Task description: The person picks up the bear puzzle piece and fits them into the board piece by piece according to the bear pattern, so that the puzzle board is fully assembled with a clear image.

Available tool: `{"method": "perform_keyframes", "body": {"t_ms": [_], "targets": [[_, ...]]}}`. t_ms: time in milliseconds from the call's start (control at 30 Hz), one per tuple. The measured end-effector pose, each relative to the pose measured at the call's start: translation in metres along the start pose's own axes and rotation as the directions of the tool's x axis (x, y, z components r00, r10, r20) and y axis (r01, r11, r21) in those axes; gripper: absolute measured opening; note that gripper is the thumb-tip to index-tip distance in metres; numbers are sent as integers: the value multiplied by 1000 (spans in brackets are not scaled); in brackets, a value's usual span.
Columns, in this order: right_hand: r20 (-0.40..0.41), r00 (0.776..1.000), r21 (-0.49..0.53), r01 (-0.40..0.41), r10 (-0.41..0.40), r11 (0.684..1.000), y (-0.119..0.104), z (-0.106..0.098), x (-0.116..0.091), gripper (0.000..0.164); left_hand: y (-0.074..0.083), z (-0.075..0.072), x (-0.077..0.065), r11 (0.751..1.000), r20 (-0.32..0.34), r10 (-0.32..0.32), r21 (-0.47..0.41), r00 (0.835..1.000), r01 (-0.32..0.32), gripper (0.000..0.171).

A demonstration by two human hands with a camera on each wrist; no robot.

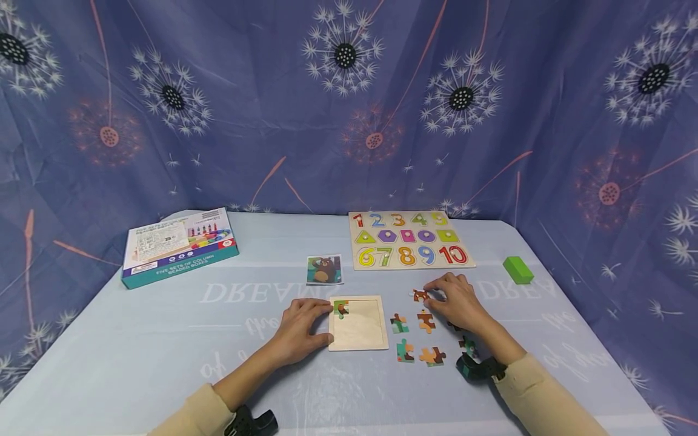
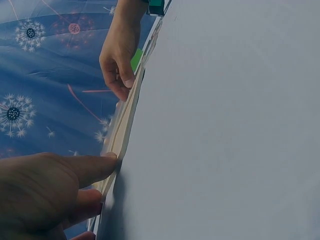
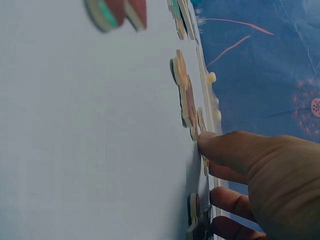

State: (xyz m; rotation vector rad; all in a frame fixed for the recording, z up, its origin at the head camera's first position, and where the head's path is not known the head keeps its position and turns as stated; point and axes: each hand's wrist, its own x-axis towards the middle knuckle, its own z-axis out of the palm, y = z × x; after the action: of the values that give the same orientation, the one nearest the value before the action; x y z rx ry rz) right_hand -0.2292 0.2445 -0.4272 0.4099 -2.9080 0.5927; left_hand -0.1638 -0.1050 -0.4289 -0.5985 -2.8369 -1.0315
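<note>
In the head view, a square wooden puzzle tray lies flat with one green-and-brown puzzle piece in its top left corner. My left hand touches the tray's left edge, thumb and fingers spread apart; the left wrist view shows the thumb against that edge. To the right of the tray, my right hand pinches a brown bear-face puzzle piece at the table surface. Loose pieces lie below it, among them a brown piece, a green one and an orange-brown one. Others are partly hidden under the right wrist.
A bear picture card lies behind the tray. Farther back is a number-and-shape board. A boxed bead set stands at the back left, and a green block at the right. A patterned curtain hangs behind the table.
</note>
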Motion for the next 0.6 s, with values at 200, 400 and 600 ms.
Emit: {"method": "perform_keyframes", "body": {"t_ms": [200,400,600], "targets": [[-1,1000,5,1,-1,1000,1,2,0,27,-1,0,-1,1000,4,-10,4,1000,10,49],[3,1000,9,-5,5,1000,1,3,1,26,-1,0,0,1000,5,-13,0,1000,13,49],[-9,1000,13,-3,3,1000,0,2,0,26,-1,1,1,1000,9,-18,6,1000,18,49]]}}
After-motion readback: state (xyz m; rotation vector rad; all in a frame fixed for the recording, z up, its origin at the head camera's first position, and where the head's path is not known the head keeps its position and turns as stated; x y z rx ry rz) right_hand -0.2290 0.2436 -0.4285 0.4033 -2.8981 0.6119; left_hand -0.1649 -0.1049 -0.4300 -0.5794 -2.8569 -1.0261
